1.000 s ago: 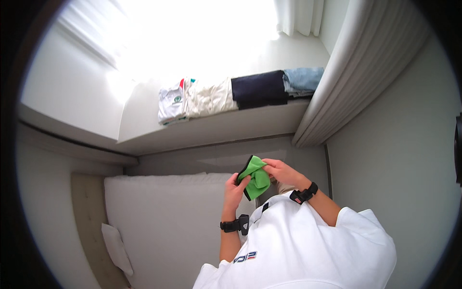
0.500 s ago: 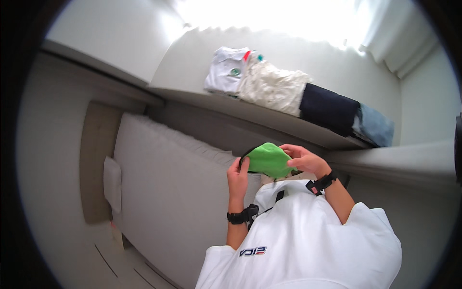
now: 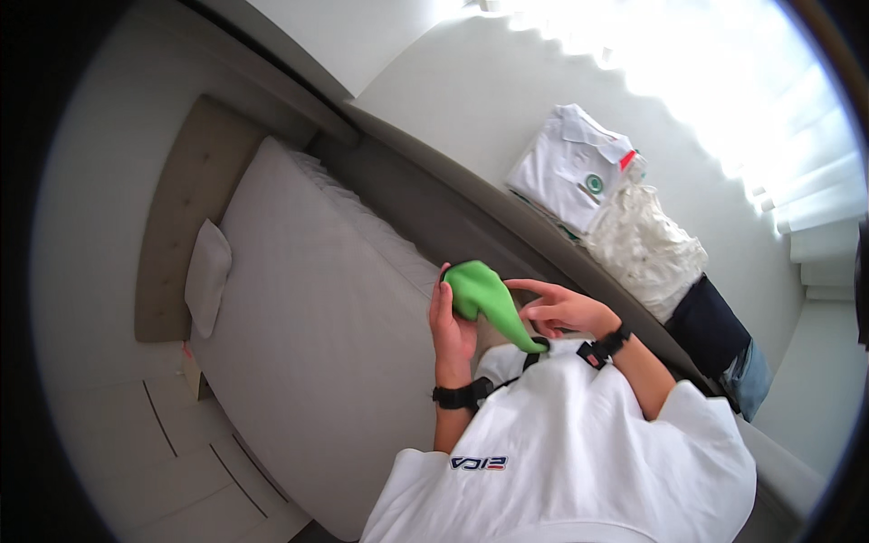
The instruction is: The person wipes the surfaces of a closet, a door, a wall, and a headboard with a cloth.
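A bright green cloth piece (image 3: 482, 294) with black edging is in front of my chest. My left hand (image 3: 450, 328) grips its wide upper part, with the thumb on the near face and the fingers behind. The rest of the cloth droops to the right in a narrowing tail toward my white shirt. Beside it, my right hand (image 3: 566, 310) has its index finger stretched out toward the cloth's upper edge. Its other fingers are loosely bent and apart, and I see no cloth between them. Both wrists wear black straps.
On a pale ledge (image 3: 453, 100) to the far right lie a folded white polo shirt (image 3: 566, 167), cream fabric (image 3: 647, 249), dark folded cloth (image 3: 706, 326) and light blue denim (image 3: 748, 378). A bed (image 3: 317, 335) with a pillow (image 3: 208, 278) is at the left.
The view has turned, so the ledge and clothes appear farther right and tilted. My right hand has let go of the green cloth, which was spread between both hands and now droops from the left.
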`<state>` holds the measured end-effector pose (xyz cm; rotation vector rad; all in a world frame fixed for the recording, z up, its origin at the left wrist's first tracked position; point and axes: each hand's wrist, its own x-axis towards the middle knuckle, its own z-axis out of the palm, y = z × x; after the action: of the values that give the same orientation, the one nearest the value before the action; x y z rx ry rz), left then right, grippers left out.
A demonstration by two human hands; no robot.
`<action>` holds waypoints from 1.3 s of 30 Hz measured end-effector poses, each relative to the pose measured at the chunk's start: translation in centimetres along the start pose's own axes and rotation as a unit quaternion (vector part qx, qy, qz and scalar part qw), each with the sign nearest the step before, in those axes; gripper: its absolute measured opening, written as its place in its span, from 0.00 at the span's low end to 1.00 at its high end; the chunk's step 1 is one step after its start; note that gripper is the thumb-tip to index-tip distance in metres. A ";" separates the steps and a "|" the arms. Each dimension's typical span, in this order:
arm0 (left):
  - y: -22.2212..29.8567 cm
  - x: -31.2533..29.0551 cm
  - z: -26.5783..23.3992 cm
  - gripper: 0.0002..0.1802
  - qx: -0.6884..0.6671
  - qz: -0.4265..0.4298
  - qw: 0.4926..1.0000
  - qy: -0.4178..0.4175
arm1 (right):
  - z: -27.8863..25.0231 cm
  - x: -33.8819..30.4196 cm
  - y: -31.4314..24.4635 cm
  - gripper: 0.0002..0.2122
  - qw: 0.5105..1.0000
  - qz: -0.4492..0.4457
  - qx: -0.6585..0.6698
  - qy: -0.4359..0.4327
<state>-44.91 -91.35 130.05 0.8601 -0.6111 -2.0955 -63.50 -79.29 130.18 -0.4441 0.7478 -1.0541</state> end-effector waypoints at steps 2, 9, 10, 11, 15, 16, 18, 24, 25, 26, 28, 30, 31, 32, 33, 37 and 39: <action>2.0 3.1 -2.1 0.28 -0.038 -0.018 0.999 -0.019 | -0.3 6.6 0.1 0.27 0.999 0.035 -0.033 -0.018; 9.6 10.4 -3.6 0.24 0.172 0.100 0.973 0.120 | 1.0 18.9 -7.3 0.19 0.993 -0.016 0.115 0.034; 10.4 11.3 -4.5 0.24 0.173 0.095 0.972 0.123 | 0.4 20.2 -7.9 0.18 0.989 -0.030 0.143 -0.004; 11.0 12.2 -5.7 0.21 0.160 0.084 0.972 0.147 | 0.0 21.4 -8.5 0.18 0.993 -0.037 0.107 -0.016; 12.0 14.2 -8.7 0.16 0.146 0.068 0.964 0.213 | -0.1 25.3 -11.5 0.16 0.985 -0.067 -0.149 -0.062; 12.0 15.0 -9.1 0.16 0.137 0.046 0.963 0.228 | -0.6 25.9 -12.0 0.16 0.945 -0.120 -0.301 -0.048; 12.9 16.2 -9.2 0.17 0.171 -0.020 0.957 0.235 | -3.9 28.0 -13.1 0.13 0.881 -0.086 -0.465 0.025; 16.6 22.7 -9.1 0.19 0.205 -0.070 0.936 0.277 | -19.2 30.5 -14.2 0.12 0.776 0.127 -0.494 0.371; 17.5 24.0 -9.3 0.19 0.213 -0.066 0.932 0.287 | -21.7 31.0 -13.1 0.14 0.722 0.060 -0.487 0.488; 18.4 25.3 -9.5 0.19 0.224 -0.067 0.932 0.276 | -23.5 32.2 -12.5 0.16 0.651 -0.008 -0.469 0.597; 19.8 28.6 -10.0 0.17 0.247 -0.077 0.920 0.293 | -24.8 34.3 -12.2 0.19 0.617 -0.057 -0.431 0.656; 22.1 31.5 -9.2 0.16 0.276 -0.073 0.914 0.289 | -25.0 36.5 -11.8 0.22 0.579 -0.108 -0.391 0.707; 23.3 33.2 -8.5 0.15 0.293 -0.068 0.906 0.298 | -25.3 37.6 -11.5 0.25 0.560 -0.092 -0.413 0.713; 24.7 34.7 -7.9 0.15 0.304 -0.067 0.906 0.288 | -25.4 39.1 -11.3 0.28 0.543 -0.074 -0.435 0.714; 26.2 36.2 -7.2 0.14 0.324 -0.056 0.906 0.267 | -25.8 40.4 -11.4 0.28 0.542 -0.075 -0.424 0.722; 32.8 40.1 -6.0 0.13 0.426 0.013 0.875 0.231 | -26.4 44.7 -13.2 0.32 0.432 0.025 -0.443 0.785; 37.3 42.0 -5.0 0.13 0.488 0.075 0.831 0.255 | -27.9 45.9 -14.3 0.36 0.371 0.066 -0.407 0.832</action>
<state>-43.26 -147.42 135.76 1.7744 -1.4158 -1.2119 -79.65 -126.25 105.20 0.1189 3.2009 -0.5183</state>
